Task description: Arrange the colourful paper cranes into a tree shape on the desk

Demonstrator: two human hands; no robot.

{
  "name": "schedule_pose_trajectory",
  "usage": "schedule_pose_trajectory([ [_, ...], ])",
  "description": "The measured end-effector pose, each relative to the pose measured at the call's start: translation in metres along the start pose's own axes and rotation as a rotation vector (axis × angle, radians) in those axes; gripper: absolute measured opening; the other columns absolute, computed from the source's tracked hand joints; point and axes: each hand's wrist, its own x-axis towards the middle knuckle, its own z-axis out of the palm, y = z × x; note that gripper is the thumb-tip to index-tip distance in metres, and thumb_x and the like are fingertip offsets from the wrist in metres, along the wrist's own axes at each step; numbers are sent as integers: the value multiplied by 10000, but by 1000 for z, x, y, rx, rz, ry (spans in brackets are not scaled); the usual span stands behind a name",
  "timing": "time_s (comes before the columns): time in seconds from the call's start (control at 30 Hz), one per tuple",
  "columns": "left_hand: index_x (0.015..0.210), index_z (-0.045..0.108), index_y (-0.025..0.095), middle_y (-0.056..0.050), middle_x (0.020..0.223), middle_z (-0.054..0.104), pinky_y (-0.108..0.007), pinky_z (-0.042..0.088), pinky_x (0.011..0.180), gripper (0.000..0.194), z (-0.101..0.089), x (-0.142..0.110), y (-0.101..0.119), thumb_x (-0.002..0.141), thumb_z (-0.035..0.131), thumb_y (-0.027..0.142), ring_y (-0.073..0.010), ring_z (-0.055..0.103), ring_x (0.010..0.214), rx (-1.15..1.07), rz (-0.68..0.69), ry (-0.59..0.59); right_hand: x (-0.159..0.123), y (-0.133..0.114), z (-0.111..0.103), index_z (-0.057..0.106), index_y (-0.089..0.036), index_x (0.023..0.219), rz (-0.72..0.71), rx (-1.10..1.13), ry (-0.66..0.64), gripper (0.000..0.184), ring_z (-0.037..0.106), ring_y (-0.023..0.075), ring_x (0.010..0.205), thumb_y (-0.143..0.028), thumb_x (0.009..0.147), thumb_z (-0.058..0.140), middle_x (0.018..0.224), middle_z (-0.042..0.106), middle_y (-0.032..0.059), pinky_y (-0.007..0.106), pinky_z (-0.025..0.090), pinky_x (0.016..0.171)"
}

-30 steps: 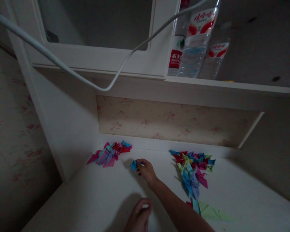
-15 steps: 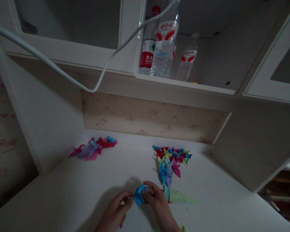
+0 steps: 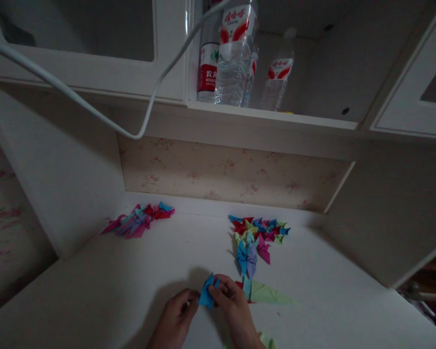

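A small blue folded paper (image 3: 206, 293) is held up over the white desk between my two hands. My right hand (image 3: 234, 306) pinches its right side between thumb and fingers. At its lower left edge, the thumb and index finger of my left hand (image 3: 177, 314) come together in a pinch; the exact contact is hard to make out in the dim light. Just beyond my right hand lie a flat light-green folded paper (image 3: 269, 293) and a light-blue strip (image 3: 246, 287). Another pale green paper (image 3: 267, 340) is partly hidden under my right forearm.
Colourful folded papers (image 3: 259, 231) are heaped at the back right of the white desk (image 3: 141, 276). A second pile of folded papers (image 3: 140, 220) lies back left. Overhead, a shelf (image 3: 276, 115) holds several plastic bottles (image 3: 234, 63), and a white cable (image 3: 94, 112) hangs before it.
The blue paper has turned a little in my fingers and stands more upright. My left fingertips have closed together at its edge. The view has shifted slightly.
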Motion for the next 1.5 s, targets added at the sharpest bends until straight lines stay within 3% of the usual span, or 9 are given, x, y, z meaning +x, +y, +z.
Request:
schedule_pose_trajectory([
  [0.13, 870, 702, 164, -33, 724, 652, -250, 446, 680, 340, -2, -3, 9, 840, 498, 434, -187, 575, 711, 1, 0, 13, -6, -4, 7, 678, -149, 747, -22, -76, -14, 358, 448, 97, 557, -469, 632, 790, 593, 560, -18, 217, 337, 534],
  [0.27, 891, 706, 169, -51, 809, 691, -265, 474, 733, 256, -4, -5, 13, 774, 510, 285, -204, 609, 763, -70, 24, -1, -8, -1, 9, 664, -145, 731, -36, -62, -67, 334, 432, 94, 583, -451, 656, 776, 610, 525, -27, 218, 322, 566],
  [0.43, 881, 721, 177, -61, 879, 726, -268, 486, 754, 277, -8, -3, 12, 690, 531, 241, -217, 630, 794, -65, 2, 6, -7, 5, 9, 647, -142, 710, -7, -7, -108, 323, 392, 86, 564, -449, 697, 745, 600, 485, -34, 220, 285, 549],
  [0.63, 911, 730, 175, -66, 880, 732, -285, 487, 812, 279, -2, -1, 8, 726, 562, 298, -223, 637, 830, -92, -15, 26, -10, -2, 7, 647, -144, 676, -25, -59, -55, 330, 402, 94, 558, -455, 674, 758, 569, 482, -32, 228, 289, 546],
  [0.83, 982, 724, 156, -13, 560, 638, -282, 500, 685, 433, -2, -4, 12, 807, 544, 510, -198, 608, 628, -53, -99, 44, -9, -3, 11, 643, -136, 674, 29, -4, -29, 318, 399, 82, 534, -436, 692, 747, 571, 512, -25, 219, 288, 531],
  [1.1, 928, 727, 172, -75, 865, 721, -268, 503, 713, 390, -3, -2, 4, 816, 549, 500, -216, 643, 784, -68, 40, 14, -15, -5, 12, 696, -153, 780, 32, 23, -96, 320, 454, 95, 565, -442, 667, 773, 610, 567, -17, 219, 333, 561],
  [1.27, 918, 728, 176, -101, 907, 727, -287, 517, 732, 415, -8, -2, 1, 796, 559, 535, -231, 647, 802, -100, 45, 16, -16, 1, 15, 696, -143, 744, 30, -14, -174, 315, 447, 90, 546, -445, 685, 762, 582, 554, -21, 220, 327, 554],
  [1.5, 920, 732, 178, -67, 845, 730, -259, 487, 683, 475, -4, -3, 9, 793, 538, 593, -204, 639, 742, -47, -5, 67, -10, 2, 9, 649, -138, 640, -9, -36, -53, 390, 441, 83, 494, -514, 680, 746, 532, 531, -19, 212, 314, 498],
])
